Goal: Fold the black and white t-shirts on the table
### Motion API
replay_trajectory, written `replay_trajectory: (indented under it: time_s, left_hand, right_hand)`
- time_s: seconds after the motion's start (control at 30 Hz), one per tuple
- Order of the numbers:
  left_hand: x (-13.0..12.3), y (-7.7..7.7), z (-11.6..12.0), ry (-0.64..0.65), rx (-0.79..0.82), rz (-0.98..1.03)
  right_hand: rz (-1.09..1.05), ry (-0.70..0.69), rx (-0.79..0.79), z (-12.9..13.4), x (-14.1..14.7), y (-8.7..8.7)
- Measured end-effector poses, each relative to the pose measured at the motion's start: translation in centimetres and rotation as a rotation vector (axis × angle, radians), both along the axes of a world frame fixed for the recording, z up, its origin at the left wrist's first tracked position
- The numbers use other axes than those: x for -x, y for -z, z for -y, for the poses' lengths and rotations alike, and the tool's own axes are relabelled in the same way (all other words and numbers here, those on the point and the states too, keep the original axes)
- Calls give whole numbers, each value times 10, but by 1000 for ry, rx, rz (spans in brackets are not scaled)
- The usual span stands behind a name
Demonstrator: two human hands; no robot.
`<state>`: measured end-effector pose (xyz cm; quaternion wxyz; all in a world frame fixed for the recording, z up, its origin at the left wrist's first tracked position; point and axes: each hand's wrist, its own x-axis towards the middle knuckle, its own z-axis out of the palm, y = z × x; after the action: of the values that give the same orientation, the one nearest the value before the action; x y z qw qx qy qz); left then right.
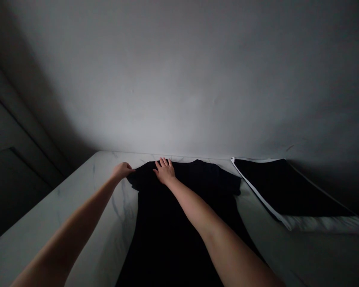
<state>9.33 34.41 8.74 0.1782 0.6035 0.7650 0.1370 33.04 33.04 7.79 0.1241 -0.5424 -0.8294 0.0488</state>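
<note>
**A:** Where's the right hand [164, 171]?

**B:** Flat on the black short-sleeved garment [155, 227], palm down near the neckline, with its fingers spread wide. No cloth looks gathered in it, so it seems to be resting or pressing rather than gripping.

**A:** And the left hand [122, 170]?

**B:** Out to the left of the right hand, with its fingers closed together and their tips at the edge of the sleeve [134, 180]. I can't tell whether they have pinched the cloth.

**A:** How does the garment lie?

**B:** Spread on the white marble worktop [89, 199], with its neckline at the far edge, level with the hands. Its long axis runs back toward the person, and the right hand is the nearer of the two, lying right on it.

**A:** What's hard to make out?

**B:** The lower end runs out of the frame, and the right forearm [197, 211] covers part of the body. (Black cloth in this light hides any folds.) Well to the right of the right hand lies a flat black pad [281, 187] with a white edge, but I can't say what it is.
</note>
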Motion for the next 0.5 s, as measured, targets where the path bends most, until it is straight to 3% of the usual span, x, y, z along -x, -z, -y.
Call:
replay_trajectory:
  time_s: [0.13, 0.23, 0.33, 0.4, 0.5]
  left_hand:
    - [-4, 3, 28, -96, -90, 52]
    - [-7, 5, 43, -143, -80, 323]
    - [-18, 6, 51, -101, -117, 526]
    - [-30, 5, 53, -26, -203, 525]
    - [-48, 5, 55, 69, -318, 345]
  right_hand:
    - [-88, -113, -34, 34, 4, -4]
    - [-109, -156, 85, 60, 8, 3]
    - [-94, -158, 146, 75, 12, 11]
    - [-91, -148, 133, 79, 14, 14]
    - [-108, -142, 100, 81, 14, 14]
